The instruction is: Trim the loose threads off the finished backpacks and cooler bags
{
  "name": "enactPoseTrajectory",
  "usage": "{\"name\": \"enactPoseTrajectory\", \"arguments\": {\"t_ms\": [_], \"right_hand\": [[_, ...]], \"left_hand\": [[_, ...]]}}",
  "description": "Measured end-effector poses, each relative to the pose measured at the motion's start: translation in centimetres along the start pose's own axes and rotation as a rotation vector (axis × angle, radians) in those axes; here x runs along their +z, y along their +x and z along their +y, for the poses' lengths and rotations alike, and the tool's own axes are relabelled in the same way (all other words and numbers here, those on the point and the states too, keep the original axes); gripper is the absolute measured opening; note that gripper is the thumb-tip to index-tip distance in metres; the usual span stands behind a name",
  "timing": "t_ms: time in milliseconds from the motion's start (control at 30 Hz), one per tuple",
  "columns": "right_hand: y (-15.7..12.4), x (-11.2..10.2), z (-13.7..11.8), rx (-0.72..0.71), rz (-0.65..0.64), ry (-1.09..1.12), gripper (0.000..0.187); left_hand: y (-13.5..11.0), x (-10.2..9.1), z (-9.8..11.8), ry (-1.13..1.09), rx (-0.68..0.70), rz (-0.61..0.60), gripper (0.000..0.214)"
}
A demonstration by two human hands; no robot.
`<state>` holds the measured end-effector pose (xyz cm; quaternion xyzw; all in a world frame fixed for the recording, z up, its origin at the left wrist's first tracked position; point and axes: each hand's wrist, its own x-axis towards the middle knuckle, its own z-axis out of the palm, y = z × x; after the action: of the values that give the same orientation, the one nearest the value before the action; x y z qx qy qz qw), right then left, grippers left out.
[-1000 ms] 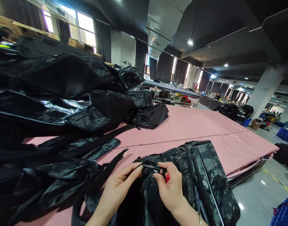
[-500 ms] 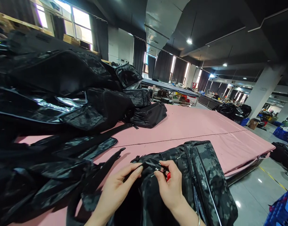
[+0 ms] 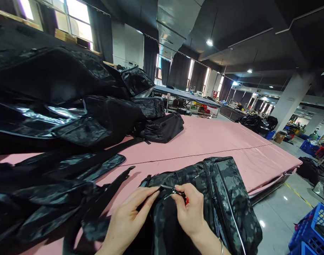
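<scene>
A dark camouflage backpack (image 3: pixel 225 198) lies on the pink table (image 3: pixel 217 141) right in front of me. My left hand (image 3: pixel 127 219) pinches the fabric at the bag's top edge. My right hand (image 3: pixel 191 212) is closed on a small black zipper pull (image 3: pixel 175 192), with something red (image 3: pixel 187 200) showing under its fingers. The two hands sit close together over the zipper. A black strap (image 3: pixel 116 187) runs out to the left of the bag.
A tall heap of black and camouflage bags (image 3: pixel 71 106) fills the left side of the table. Blue crates (image 3: pixel 310 230) stand on the shiny floor at the right. Further tables, bag piles and people are far back in the hall.
The view has swung slightly right and down. Both hands stay at the zipper and have shifted a little left on the bag.
</scene>
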<state>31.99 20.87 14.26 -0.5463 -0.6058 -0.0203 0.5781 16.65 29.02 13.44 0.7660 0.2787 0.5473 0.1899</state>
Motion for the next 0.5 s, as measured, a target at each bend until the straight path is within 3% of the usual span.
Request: {"name": "enactPoseTrajectory", "arguments": {"t_ms": [200, 367, 433, 500], "right_hand": [[0.1, 0.3, 0.1, 0.372, -0.013, 0.323, 0.016], [0.8, 1.3, 0.2, 0.489, -0.084, 0.265, 0.019], [1.0, 1.6, 0.3, 0.497, -0.087, 0.280, 0.023], [1.0, 1.8, 0.5, 0.508, -0.075, 0.345, 0.023]], "left_hand": [[0.1, 0.0, 0.6, 0.078, 0.172, 0.002, 0.021], [0.3, 0.5, 1.3, 0.156, 0.417, -0.002, 0.023], [0.2, 0.6, 1.2, 0.145, 0.395, -0.001, 0.021], [0.3, 0.6, 1.0, 0.100, 0.282, -0.034, 0.019]]}}
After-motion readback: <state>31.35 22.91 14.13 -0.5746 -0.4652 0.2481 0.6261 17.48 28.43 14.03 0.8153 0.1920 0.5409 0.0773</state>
